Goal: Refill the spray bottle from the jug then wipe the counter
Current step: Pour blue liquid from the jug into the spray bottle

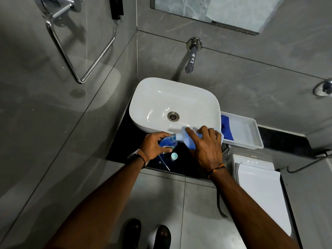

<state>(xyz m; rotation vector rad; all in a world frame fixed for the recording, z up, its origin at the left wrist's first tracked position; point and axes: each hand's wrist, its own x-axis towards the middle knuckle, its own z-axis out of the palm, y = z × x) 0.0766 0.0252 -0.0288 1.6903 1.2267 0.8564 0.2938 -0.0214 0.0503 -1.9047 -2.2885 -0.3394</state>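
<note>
jug tipped into spray bottle

the left hand (pixel 154 144) grips the spray bottle (pixel 168 143), upright on the black table (pixel 122 141) at the basin's (pixel 143 87) 6 o'clock. the right hand (pixel 204 148) clasps the jug (pixel 190 141), lying 3-to-9 o'clock, its neck at the bottle's mouth, 9 o'clock of that hand.
</note>
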